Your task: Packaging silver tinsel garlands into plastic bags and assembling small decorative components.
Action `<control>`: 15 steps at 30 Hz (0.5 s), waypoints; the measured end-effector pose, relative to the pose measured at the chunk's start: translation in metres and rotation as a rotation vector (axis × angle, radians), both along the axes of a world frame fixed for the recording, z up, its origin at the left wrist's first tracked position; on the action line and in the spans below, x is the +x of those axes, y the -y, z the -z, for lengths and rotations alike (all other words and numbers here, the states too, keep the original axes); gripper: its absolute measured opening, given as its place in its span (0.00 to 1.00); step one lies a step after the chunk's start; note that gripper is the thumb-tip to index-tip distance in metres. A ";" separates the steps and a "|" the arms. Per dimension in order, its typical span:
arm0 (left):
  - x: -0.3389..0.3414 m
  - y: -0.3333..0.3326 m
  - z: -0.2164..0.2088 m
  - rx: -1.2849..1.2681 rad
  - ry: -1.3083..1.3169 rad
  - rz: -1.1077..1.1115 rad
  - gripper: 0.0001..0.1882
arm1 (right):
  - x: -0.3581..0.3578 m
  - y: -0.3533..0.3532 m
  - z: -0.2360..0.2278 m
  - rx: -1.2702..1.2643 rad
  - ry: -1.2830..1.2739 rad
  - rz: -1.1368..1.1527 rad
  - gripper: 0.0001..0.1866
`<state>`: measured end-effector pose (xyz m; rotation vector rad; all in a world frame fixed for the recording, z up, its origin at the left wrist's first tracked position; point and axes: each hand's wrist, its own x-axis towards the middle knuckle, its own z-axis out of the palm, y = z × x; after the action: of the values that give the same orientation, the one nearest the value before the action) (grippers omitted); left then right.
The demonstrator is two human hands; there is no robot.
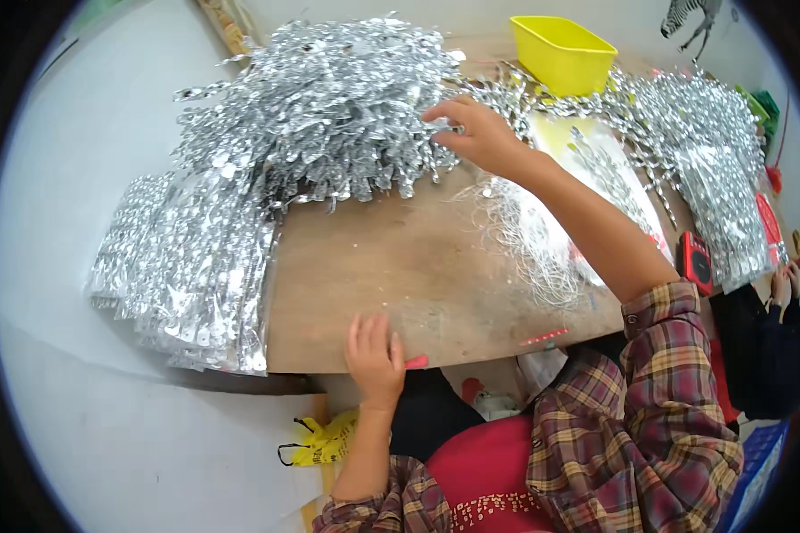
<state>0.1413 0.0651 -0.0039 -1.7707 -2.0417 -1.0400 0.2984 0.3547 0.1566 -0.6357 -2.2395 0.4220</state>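
Note:
At the near edge of the brown table [347, 258], my left hand [373, 360] lies with its fingers stretched over the tabletop. A small pink-red piece [415, 362] sticks out beside it; whether the hand touches it I cannot tell. My right hand [482, 135] reaches to the far side, at the right flank of a big heap of shiny silver tinsel strands [329, 107]. Its thumb and fingers are apart, and I see nothing between them. White string [529, 240] lies in a loose tangle below my right forearm.
Silver strands in clear sleeves [196, 275] are stacked at the left. More silver strands [720, 178] lie at the right, with a person's hands [784, 280] beyond. A yellow tub [562, 58] stands at the back; a red-black device [695, 262] sits near the right edge.

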 end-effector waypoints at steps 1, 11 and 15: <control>-0.001 0.001 0.001 -0.011 -0.006 0.004 0.17 | -0.015 -0.003 -0.007 0.088 0.007 0.011 0.16; 0.003 0.003 -0.001 -0.099 0.012 -0.026 0.18 | -0.161 -0.076 -0.129 0.345 0.046 0.200 0.12; 0.000 0.003 -0.004 -0.071 0.039 -0.026 0.18 | -0.198 -0.098 -0.141 0.381 0.130 0.344 0.21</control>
<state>0.1417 0.0617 -0.0001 -1.7662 -2.1441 -1.0146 0.0999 0.4530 0.2972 -0.8368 -2.1891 -0.2186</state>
